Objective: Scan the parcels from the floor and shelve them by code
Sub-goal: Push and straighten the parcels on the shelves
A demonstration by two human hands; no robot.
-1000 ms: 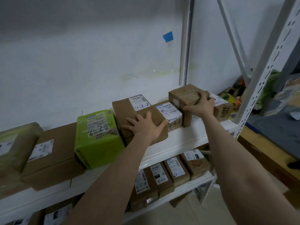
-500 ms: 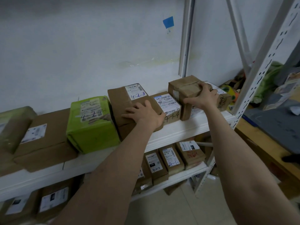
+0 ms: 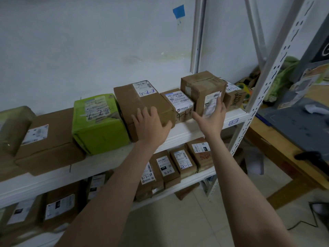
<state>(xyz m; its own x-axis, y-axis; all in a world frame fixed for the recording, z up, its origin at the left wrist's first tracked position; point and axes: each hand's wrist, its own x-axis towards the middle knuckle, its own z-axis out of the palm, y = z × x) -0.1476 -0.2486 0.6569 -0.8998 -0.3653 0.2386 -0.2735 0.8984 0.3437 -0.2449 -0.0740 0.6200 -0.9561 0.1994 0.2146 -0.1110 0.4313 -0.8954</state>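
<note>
Against the fingers [image 3: 218, 105] of the right hand [image 3: 211, 119] stands a parcel [image 3: 197, 84] (label [image 3: 209, 102] outward).

A parcel storeroom was shown: white metal shelving [image 3: 187, 130] was set against a white wall [image 3: 89, 41], and taped cardboard parcels [image 3: 142, 102] with shipping labels and handwritten codes were lined up on two levels.

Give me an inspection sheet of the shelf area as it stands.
Surface: white upper shelf, parcels in a row.
Job's things: green parcel, large brown box, small labelled box, tall brown box side by side; more on lower shelf.
Clutter: green bag behind rack post.
Hands: left hand flat on large brown box; right hand open against tall brown box.
Cables: dark line on floor, perhaps a cable.
Surroundings: white wall, blue tape; wooden table.
</note>
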